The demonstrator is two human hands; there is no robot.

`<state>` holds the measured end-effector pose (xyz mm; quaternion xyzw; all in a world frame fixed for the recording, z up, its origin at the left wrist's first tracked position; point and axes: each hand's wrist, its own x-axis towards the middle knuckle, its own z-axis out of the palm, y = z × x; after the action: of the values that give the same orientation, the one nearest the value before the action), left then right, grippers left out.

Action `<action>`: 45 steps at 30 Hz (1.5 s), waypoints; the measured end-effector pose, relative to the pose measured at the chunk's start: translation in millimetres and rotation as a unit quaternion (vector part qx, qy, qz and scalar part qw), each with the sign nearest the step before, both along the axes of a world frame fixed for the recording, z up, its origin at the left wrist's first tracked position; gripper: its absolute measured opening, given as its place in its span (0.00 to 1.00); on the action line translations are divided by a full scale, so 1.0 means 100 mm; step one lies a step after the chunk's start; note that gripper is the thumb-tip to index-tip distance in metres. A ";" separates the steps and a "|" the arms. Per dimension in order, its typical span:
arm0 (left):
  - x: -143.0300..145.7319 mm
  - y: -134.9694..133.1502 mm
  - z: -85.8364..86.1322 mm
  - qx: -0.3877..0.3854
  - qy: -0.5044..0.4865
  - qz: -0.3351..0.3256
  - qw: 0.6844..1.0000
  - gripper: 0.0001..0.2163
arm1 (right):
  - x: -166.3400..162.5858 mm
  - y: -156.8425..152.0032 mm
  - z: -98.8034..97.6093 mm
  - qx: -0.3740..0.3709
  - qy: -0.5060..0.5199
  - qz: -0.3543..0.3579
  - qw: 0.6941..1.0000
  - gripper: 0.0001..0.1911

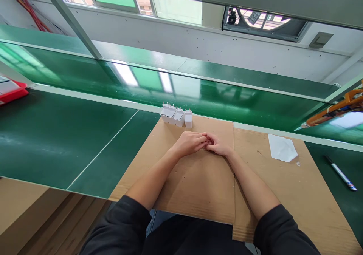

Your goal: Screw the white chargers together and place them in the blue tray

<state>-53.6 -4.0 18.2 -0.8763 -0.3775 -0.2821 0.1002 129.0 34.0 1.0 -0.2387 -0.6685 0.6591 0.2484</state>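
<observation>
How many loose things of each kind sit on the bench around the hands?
White plastic plug adapters: 4
Brown cardboard sheets: 2
White creased paper piece: 1
White marker pen with dark ends: 1
Total: 8

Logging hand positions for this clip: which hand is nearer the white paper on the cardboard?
Right. The right hand rests left of the white paper, apart from it; the left hand touches the right hand's far side, farther off.
</observation>
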 end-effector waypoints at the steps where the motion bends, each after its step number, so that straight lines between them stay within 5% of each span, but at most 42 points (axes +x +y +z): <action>1: 0.00 0.00 0.00 0.002 -0.001 -0.001 1.000 0.09 | 0.00 0.00 0.00 0.000 -0.001 0.000 1.000 0.27; 17: -0.03 -0.01 0.03 -0.045 -0.006 -0.015 0.999 0.08 | 0.02 -0.02 0.07 0.022 -0.039 -0.013 0.999 0.29; 45: 0.00 0.01 -0.02 -0.018 0.001 -0.016 1.000 0.11 | 0.02 0.03 -0.03 0.002 -0.038 -0.027 0.999 0.30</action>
<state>-53.2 -2.7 16.3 -0.8842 -0.3682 -0.2763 0.0797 131.5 37.1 -2.1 -0.2810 -0.6720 0.6412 0.2416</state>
